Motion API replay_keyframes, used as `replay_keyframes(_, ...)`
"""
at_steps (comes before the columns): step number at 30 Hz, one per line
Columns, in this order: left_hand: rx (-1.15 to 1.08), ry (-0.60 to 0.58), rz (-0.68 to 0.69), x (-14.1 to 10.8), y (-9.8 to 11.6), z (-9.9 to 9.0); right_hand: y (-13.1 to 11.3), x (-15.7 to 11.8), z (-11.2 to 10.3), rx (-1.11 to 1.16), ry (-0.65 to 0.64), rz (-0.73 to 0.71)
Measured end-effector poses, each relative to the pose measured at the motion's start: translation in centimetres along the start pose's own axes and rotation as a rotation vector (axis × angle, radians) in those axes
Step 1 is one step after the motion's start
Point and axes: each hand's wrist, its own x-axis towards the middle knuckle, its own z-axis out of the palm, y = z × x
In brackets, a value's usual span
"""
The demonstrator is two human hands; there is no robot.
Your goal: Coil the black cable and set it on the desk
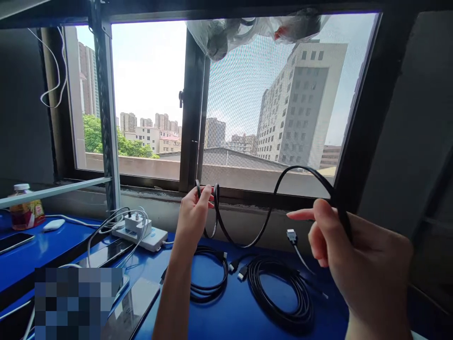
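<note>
My left hand [198, 208] pinches a loop of black cable [262, 231] in front of the window sill. From there the cable sags, rises in an arch and runs into my right hand [357, 250], whose thumb and curled fingers grip it while the index finger points left. An HDMI plug [292, 236] on a thin lead shows just left of my right hand; where its lead goes is hidden. Below lie two coiled black cables, a smaller coil [226, 276] partly behind my left forearm and a larger coil [307, 302], with plugs beside them.
A white power strip [155, 239] with an adapter and tangled white leads stands left on the blue table [212, 326]. Phones [132, 307], a drink bottle [25, 208] and a metal shelf post [106, 108] are also left. Behind is a window with plastic bags [230, 38] hanging above.
</note>
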Motion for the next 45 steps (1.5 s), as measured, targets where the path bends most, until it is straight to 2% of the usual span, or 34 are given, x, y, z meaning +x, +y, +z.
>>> replay_keyframes(3, 0.029, 0.035, -0.009, -0.1, 0.3, -0.3, 0.5, 0.2, -0.4, 0.002, -0.023, -0.016)
replay_keyframes(6, 0.017, 0.071, -0.007, 0.0, 0.8, -1.1, 0.9, 0.7, -1.2, -0.022, 0.051, 0.016)
replay_keyframes(9, -0.062, 0.162, 0.015, 0.2, 1.1, -1.6, 1.1, 1.0, -2.1, -0.037, 0.102, 0.044)
replay_keyframes(12, -0.147, 0.262, 0.031, 0.1, 1.2, -1.8, 1.3, 1.2, -2.9, -0.064, 0.143, 0.069)
replay_keyframes(16, -0.152, 0.313, 0.082, -0.2, 1.3, -1.8, 1.6, 1.4, -3.4, -0.080, 0.168, 0.109)
replay_keyframes(20, -0.167, 0.334, 0.088, -0.4, 1.3, -1.7, 2.0, 1.7, -3.5, -0.091, 0.111, 0.076)
replay_keyframes(23, -0.226, 0.354, 0.067, -0.3, 1.2, -1.6, 1.9, 1.9, -3.0, -0.100, 0.011, 0.065)
replay_keyframes(26, -0.226, 0.320, 0.077, -0.3, 1.0, -1.3, 1.6, 1.7, -2.0, -0.096, -0.076, 0.032)
replay_keyframes(30, -0.201, 0.212, 0.145, -0.5, 0.6, -0.5, 1.2, 1.3, -1.0, -0.073, -0.127, -0.017)
replay_keyframes(36, -0.226, 0.115, 0.109, -0.8, 0.2, 0.8, 0.8, 0.7, -0.1, -0.045, -0.194, -0.073)
replay_keyframes(41, -0.032, -0.009, 0.117, -1.2, -0.4, 0.9, 0.7, 0.5, 0.8, -0.057, -0.286, -0.130)
replay_keyframes(45, 0.111, -0.112, 0.119, -1.5, -0.8, 1.4, 0.9, 0.3, 1.9, -0.064, -0.436, -0.114)
